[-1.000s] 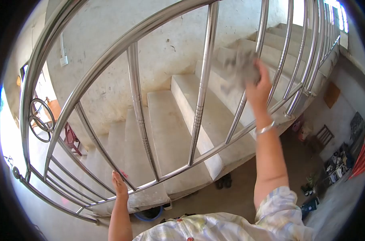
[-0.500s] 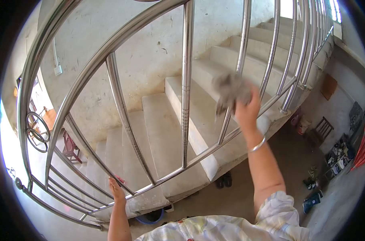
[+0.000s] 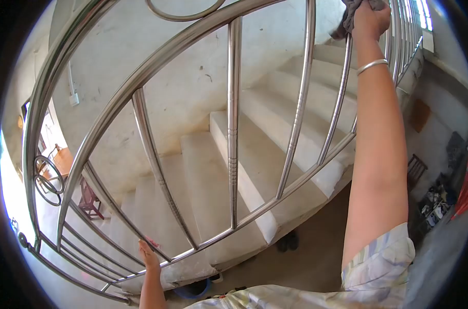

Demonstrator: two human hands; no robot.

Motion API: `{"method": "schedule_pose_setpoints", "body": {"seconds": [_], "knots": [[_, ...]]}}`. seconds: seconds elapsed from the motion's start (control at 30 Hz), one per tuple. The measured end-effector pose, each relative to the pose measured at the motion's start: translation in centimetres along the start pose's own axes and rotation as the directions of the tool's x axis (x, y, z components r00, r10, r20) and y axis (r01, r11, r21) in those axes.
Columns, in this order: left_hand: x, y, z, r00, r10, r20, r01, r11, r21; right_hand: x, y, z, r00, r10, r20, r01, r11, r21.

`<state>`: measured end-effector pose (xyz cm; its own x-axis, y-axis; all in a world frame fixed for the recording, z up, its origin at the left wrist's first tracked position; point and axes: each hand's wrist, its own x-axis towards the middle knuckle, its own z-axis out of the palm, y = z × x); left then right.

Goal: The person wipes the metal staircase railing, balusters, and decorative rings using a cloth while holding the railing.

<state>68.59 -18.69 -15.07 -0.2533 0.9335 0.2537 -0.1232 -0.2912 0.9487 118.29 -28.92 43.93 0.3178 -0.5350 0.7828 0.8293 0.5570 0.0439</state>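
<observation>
A crumpled grey cloth (image 3: 350, 13) is bunched in my right hand (image 3: 371, 23), high at the upper right. The closed hand presses it around the upper part of a shiny metal baluster (image 3: 341, 82). Low on the left, my left hand (image 3: 148, 256) grips another slanting baluster (image 3: 121, 213) near its foot; some of its fingers are hidden behind the bar. A small pinkish-red thing (image 3: 152, 241) shows just beyond that hand, too small to name. Above both hands curves the thick metal handrail (image 3: 141, 69).
Concrete steps (image 3: 265, 149) climb to the right behind the railing, against a stained wall (image 3: 192, 77). Below the stairs are a blue basin (image 3: 195, 292) and dark shoes (image 3: 288, 241). A chair (image 3: 417, 167) and a red folded item (image 3: 463, 193) stand at the right.
My right hand has moved up and to the right with the grey cloth, from one baluster to one farther along. My left hand has stayed at the same baluster.
</observation>
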Motion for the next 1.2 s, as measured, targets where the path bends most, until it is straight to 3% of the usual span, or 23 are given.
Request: {"method": "schedule_pose_setpoints", "body": {"seconds": [0.03, 0.07, 0.1, 0.17, 0.2, 0.27, 0.3, 0.4, 0.43, 0.47, 0.53, 0.6, 0.63, 0.67, 0.77, 0.87, 0.93, 1.03, 1.07, 1.1, 1.13, 1.17, 1.2], "knots": [[0.2, -0.6, -0.1, 1.000, -0.004, -0.009, 0.004, 1.000, 0.007, 0.8, -0.2, 0.0, 0.969, 0.149, 0.198, -0.212, 0.910, 0.356], [0.3, -0.4, -0.2, 0.999, -0.042, -0.008, 0.042, 0.995, 0.091, 0.3, -2.1, -0.1, 0.960, 0.124, 0.251, -0.181, 0.959, 0.218], [0.2, -0.3, 0.0, 0.999, -0.038, -0.002, 0.038, 0.995, 0.087, 0.5, -1.2, -0.8, 0.971, -0.101, 0.218, 0.187, 0.885, -0.426], [-0.2, 0.2, 0.5, 0.998, -0.012, -0.058, 0.012, 1.000, 0.001, 2.2, 4.7, -0.7, 0.958, -0.161, 0.239, 0.286, 0.636, -0.717], [-0.5, 1.4, 1.0, 0.999, -0.013, -0.052, 0.012, 1.000, -0.013, 2.3, 4.6, -0.9, 0.958, -0.160, 0.237, 0.284, 0.634, -0.719], [-0.4, 1.3, 0.7, 0.999, -0.031, -0.043, 0.031, 0.999, -0.014, 2.5, 4.3, -1.7, 0.899, 0.245, 0.364, 0.097, 0.699, -0.708], [-0.5, 1.1, 0.6, 0.998, -0.050, -0.037, 0.049, 0.999, -0.024, 2.2, 4.2, -2.3, 0.898, 0.246, 0.364, 0.099, 0.695, -0.712], [-0.3, 0.4, 0.6, 0.996, -0.067, -0.063, 0.064, 0.997, -0.048, 0.8, 4.2, -4.5, 0.676, 0.522, 0.519, -0.085, 0.755, -0.650], [-0.3, 0.5, 0.7, 0.996, -0.067, -0.057, 0.064, 0.997, -0.053, -0.2, 4.9, -5.6, 0.659, 0.519, 0.545, -0.010, 0.730, -0.684], [-0.3, 0.7, 1.0, 0.993, -0.084, -0.079, 0.079, 0.995, -0.061, -2.5, 3.3, -7.0, 0.690, 0.508, 0.516, -0.039, 0.738, -0.674], [-0.4, 0.7, 1.0, 0.993, -0.083, -0.084, 0.081, 0.996, -0.035, -6.3, 0.6, -9.8, 0.610, 0.679, 0.408, -0.137, 0.598, -0.790], [-0.3, 0.4, 0.7, 0.996, -0.066, -0.058, 0.065, 0.998, -0.018, -11.3, 0.7, -13.4, 0.746, 0.508, 0.431, 0.060, 0.593, -0.803], [-0.3, 0.3, 0.6, 0.998, -0.046, -0.035, 0.046, 0.999, -0.002, -14.7, 5.6, -17.5, 0.819, 0.099, 0.565, 0.397, 0.613, -0.683], [-0.3, 0.4, 0.6, 0.998, -0.048, -0.032, 0.048, 0.999, -0.004, -15.7, 3.2, -18.7, 0.695, 0.488, 0.528, 0.007, 0.730, -0.684], [-0.3, 0.5, 0.7, 0.999, -0.045, -0.018, 0.045, 0.999, 0.015, -21.1, 1.8, -22.6, 0.693, 0.578, 0.431, -0.143, 0.696, -0.704], [-0.5, 0.7, 1.0, 0.998, -0.039, -0.054, 0.036, 0.997, -0.065, -22.3, 1.0, -24.2, 0.568, 0.711, 0.415, -0.312, 0.653, -0.690], [-0.9, 1.8, 1.4, 0.996, -0.047, -0.072, 0.043, 0.998, -0.053, -20.7, 2.0, -24.2, 0.595, 0.620, 0.512, -0.344, 0.772, -0.535], [-0.6, 1.0, 1.1, 0.996, -0.031, -0.078, 0.027, 0.999, -0.045, -15.1, 4.5, -21.0, 0.527, 0.766, 0.367, -0.753, 0.621, -0.216], [-0.5, 0.9, 1.0, 0.996, -0.031, -0.080, 0.028, 0.999, -0.038, -12.7, 8.0, -19.8, 0.577, 0.764, 0.290, -0.722, 0.643, -0.257], [-0.4, 0.8, 0.9, 0.997, -0.020, -0.071, 0.019, 1.000, -0.016, -9.9, 0.8, -14.9, 0.503, 0.846, 0.176, -0.814, 0.532, -0.232], [-0.3, 0.7, 0.8, 0.998, -0.010, -0.062, 0.010, 1.000, 0.004, -8.0, 2.3, -13.3, 0.552, 0.787, 0.276, -0.816, 0.578, -0.018], [-0.4, 0.8, 1.0, 0.998, -0.011, -0.064, 0.012, 1.000, 0.012, -6.2, 0.1, -10.8, 0.576, 0.761, 0.299, -0.800, 0.600, 0.017], [-0.4, 1.0, 1.2, 0.997, -0.012, -0.077, 0.010, 1.000, -0.016, -3.5, 5.3, -10.0, 0.784, 0.473, 0.402, -0.389, 0.879, -0.275]]}}
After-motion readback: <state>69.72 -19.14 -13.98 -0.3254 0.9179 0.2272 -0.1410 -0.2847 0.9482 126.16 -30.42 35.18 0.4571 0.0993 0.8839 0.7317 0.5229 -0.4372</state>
